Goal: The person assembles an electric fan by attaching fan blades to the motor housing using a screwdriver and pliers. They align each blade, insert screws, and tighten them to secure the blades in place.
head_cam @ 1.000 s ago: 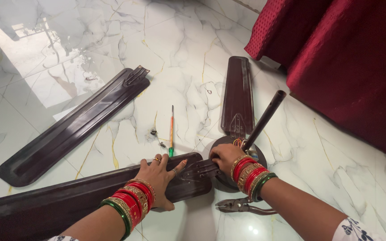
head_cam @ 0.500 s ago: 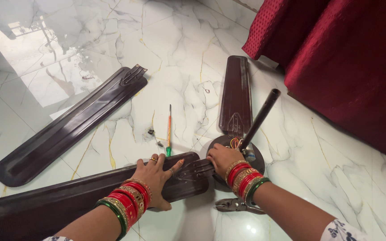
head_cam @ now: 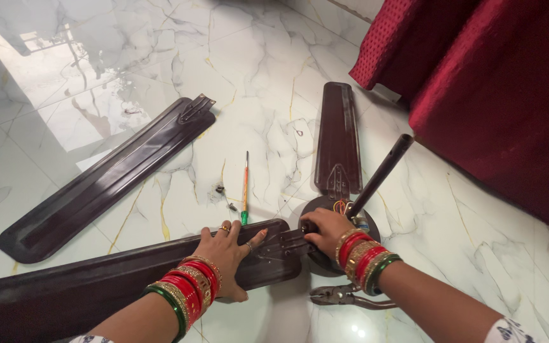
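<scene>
Left hand (head_cam: 227,254) flat, fingers spread, pressing fan blade (head_cam: 128,276), lower left of frame; long axis runs left-right. Right hand (head_cam: 326,230) gripping blade bracket (head_cam: 290,242) at motor hub (head_cam: 325,213), lower centre; nearer joint.

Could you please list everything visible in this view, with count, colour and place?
fan blades: three, dark brown; one loose at left, one at the bottom under the left hand, one at top centre joined to the motor hub.
motor hub: one, dark, centre, with coloured wires on top.
down rod: one, black, tilted up to the right from the hub.
screwdriver: one, orange shaft and green tip, on the floor at centre.
screws: a few, dark, small, beside the screwdriver.
pliers: one, dark, on the floor below the right wrist.
cloth: dark red, upper right.
floor: white marble, glossy.
left hand: flat on the bottom blade, bangles on the wrist.
right hand: fingers at the blade's bracket by the hub.
</scene>
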